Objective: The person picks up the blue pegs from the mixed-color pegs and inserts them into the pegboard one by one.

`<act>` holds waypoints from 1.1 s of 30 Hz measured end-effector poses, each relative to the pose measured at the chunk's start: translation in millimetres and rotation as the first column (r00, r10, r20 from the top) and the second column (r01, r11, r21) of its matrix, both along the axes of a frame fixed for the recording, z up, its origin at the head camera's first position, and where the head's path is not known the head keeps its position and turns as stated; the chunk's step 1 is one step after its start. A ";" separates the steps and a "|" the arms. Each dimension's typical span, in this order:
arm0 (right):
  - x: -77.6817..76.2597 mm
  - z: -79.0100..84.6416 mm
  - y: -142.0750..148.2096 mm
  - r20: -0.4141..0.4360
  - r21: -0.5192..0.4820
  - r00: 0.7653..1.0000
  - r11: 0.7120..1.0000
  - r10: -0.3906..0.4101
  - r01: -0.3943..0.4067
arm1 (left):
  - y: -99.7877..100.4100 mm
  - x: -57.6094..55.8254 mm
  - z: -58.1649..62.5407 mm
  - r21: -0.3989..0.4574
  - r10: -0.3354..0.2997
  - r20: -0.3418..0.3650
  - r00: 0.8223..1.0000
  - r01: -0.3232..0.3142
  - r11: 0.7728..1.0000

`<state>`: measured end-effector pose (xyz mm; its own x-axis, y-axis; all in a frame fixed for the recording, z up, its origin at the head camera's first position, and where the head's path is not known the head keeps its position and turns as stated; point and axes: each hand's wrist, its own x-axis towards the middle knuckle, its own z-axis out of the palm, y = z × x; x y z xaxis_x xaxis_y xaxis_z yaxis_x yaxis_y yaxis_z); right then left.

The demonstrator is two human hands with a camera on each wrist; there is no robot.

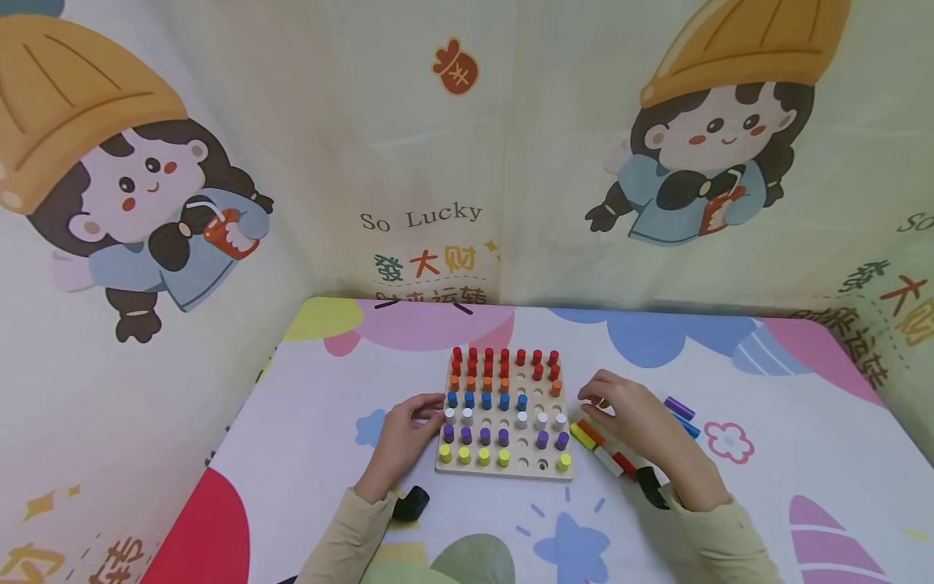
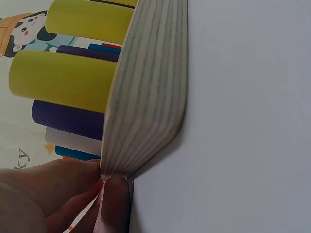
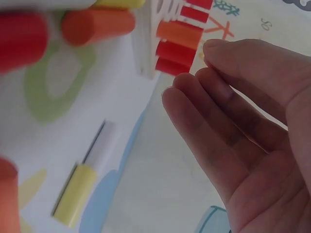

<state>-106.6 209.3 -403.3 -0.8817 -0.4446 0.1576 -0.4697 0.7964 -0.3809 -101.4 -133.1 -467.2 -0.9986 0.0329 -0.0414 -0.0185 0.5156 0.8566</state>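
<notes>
A wooden pegboard [image 1: 523,464] lies on the table with rows of red, orange, blue, white, purple and yellow pegs; bare holes show among them. My left hand [image 1: 409,428] holds the board's left edge, and in the left wrist view its fingers [image 2: 58,187] grip near a corner, beside a yellow peg [image 2: 63,80]. Over the loose pegs to the right of the board hovers my right hand [image 1: 631,410]. Its fingers are loosely bent, with no peg visible between them in the right wrist view. Below it lie a yellow peg [image 1: 583,436] and an orange peg [image 1: 591,432].
Nearer me are a white peg [image 1: 608,462] and a red peg [image 1: 624,464]. Beyond the right hand lie a purple peg [image 1: 679,407] and a blue peg [image 1: 687,426]. A printed cloth [image 1: 328,495] covers the table, and a patterned curtain [image 1: 409,146] hangs behind.
</notes>
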 end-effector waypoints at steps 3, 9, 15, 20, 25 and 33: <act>0.6 0.3 6.0 0.003 0.011 1.000 1.000 -0.006 0.006 | -0.3 0.1 0.4 0.002 -0.001 0.002 1.000 0.001 1.000; 2.1 -0.4 17.7 -0.003 0.037 1.000 0.999 -0.010 0.010 | -0.2 1.1 -1.0 -0.005 0.001 0.005 1.000 -0.001 1.000; 3.3 -3.8 29.6 -0.021 0.040 0.999 0.999 -0.024 0.025 | 0.4 1.1 -0.5 -0.008 0.011 0.010 1.000 -0.011 1.000; 4.0 -6.5 38.4 -0.035 0.055 0.999 0.998 -0.029 0.031 | 0.7 1.0 0.1 -0.006 0.010 0.009 1.000 -0.010 1.000; 5.3 -5.9 44.7 -0.023 0.069 0.999 0.997 -0.045 0.046 | 1.4 0.4 -1.0 0.000 0.015 0.012 1.000 -0.015 1.000; 6.6 -7.7 57.5 -0.047 0.070 0.998 0.997 -0.032 0.035 | 1.0 -0.5 -3.1 0.001 0.001 -0.010 1.000 -0.001 1.000</act>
<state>-100.0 266.7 -411.1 -0.8889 -0.4264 0.1673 -0.4579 0.8361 -0.3020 -101.9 -132.1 -470.4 -0.9990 0.0323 -0.0310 -0.0100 0.5149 0.8572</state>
